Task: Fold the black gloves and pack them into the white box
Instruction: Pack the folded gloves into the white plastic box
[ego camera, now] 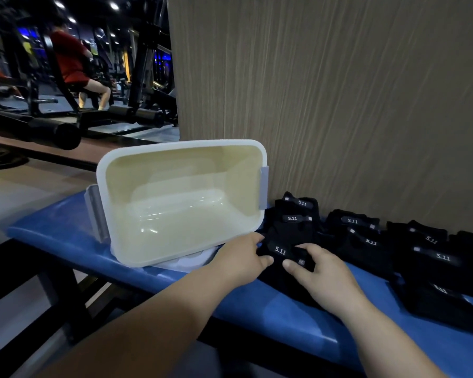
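Note:
A white plastic box stands tilted toward me on a blue padded bench, its cream inside holding nothing. Just right of it lies a black glove with a "5.11" label. My left hand grips the glove's left edge, thumb on top. On the glove's right side, my right hand pinches it with curled fingers. Several more black gloves lie in a row along the bench to the right.
The box leans on its white lid lying on the blue bench. A wood-grain wall panel rises right behind the gloves. At the far left are gym machines and a seated person in red.

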{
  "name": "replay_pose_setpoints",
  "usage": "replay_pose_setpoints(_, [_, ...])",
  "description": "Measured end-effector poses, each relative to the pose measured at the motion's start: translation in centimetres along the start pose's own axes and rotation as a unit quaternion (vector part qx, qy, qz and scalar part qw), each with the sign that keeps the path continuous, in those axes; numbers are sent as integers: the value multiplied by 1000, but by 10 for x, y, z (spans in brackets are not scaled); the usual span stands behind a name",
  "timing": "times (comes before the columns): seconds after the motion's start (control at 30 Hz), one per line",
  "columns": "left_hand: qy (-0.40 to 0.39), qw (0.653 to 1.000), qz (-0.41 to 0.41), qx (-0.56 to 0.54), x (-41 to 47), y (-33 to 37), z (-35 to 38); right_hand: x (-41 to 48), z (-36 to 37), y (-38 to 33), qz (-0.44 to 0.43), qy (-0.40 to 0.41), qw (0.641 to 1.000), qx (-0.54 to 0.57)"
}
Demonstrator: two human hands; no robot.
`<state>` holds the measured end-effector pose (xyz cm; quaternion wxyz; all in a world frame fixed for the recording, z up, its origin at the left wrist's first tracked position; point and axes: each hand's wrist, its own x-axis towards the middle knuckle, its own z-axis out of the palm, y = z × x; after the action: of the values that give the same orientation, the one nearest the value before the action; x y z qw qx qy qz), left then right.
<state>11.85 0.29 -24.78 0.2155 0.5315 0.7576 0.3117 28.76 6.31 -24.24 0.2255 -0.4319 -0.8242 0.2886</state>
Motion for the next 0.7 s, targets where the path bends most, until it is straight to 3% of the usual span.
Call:
replay_pose_setpoints(0.17, [30, 999, 30, -26, 4, -9, -11, 1, 11, -12, -38, 24, 996, 78])
replay_pose_setpoints(0.3, [85, 995, 37, -43, 4, -25, -24, 5, 24, -21, -15, 19, 983, 180])
replay_pose_setpoints(0.47, [144, 988, 45, -31, 2, -43, -42, 17, 42, -41, -35, 44, 978, 202])
replay_pose_setpoints(0.6, [155, 982, -1, 106, -1, -58, -55, 25, 50, -55, -47, 64, 977, 197])
replay_pose_setpoints(0.7, [144, 968, 8, 206, -8, -60, -56, 33, 55, -62, -56, 81, 978, 184])
